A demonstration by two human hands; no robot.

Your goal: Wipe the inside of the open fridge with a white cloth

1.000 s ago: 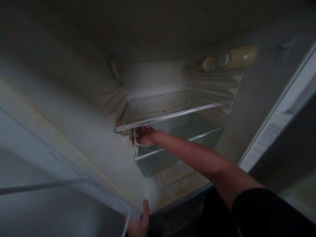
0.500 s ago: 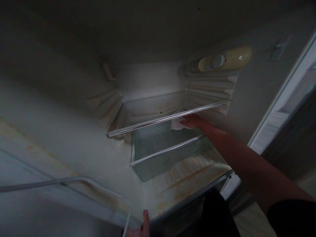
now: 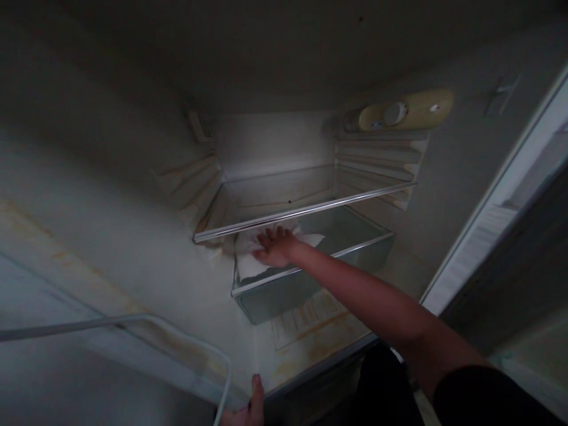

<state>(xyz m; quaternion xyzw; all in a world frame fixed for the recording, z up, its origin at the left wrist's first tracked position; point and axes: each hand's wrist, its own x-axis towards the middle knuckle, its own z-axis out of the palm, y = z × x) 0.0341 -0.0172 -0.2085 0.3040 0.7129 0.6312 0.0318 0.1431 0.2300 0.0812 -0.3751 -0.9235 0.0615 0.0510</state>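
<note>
Inside a dim refrigerator, my right hand [image 3: 276, 245] lies palm down with fingers spread, pressing a crumpled white cloth or paper towel [image 3: 251, 266] onto the left part of the lower glass shelf [image 3: 370, 242]. The hand reaches in just under the front rim of the upper glass shelf [image 3: 306, 211]. At the bottom of the view, my left hand [image 3: 246, 411] is around the refrigerator's front edge with its thumb up; its other fingers are mostly hidden. A pale cable or tube [image 3: 195, 337] bends down beside that hand.
A yellowish control panel with a round dial [image 3: 394, 112] is on the right wall. Shelf ridges [image 3: 195, 177] line both sides. Brown stains mark the ribbed floor [image 3: 323, 337] and the left door edge. My dark-clothed leg [image 3: 386, 384] is below.
My right hand has slid the white cloth leftward along the lower glass shelf, from its right back part to its left part. My left hand has stayed at the front edge.
</note>
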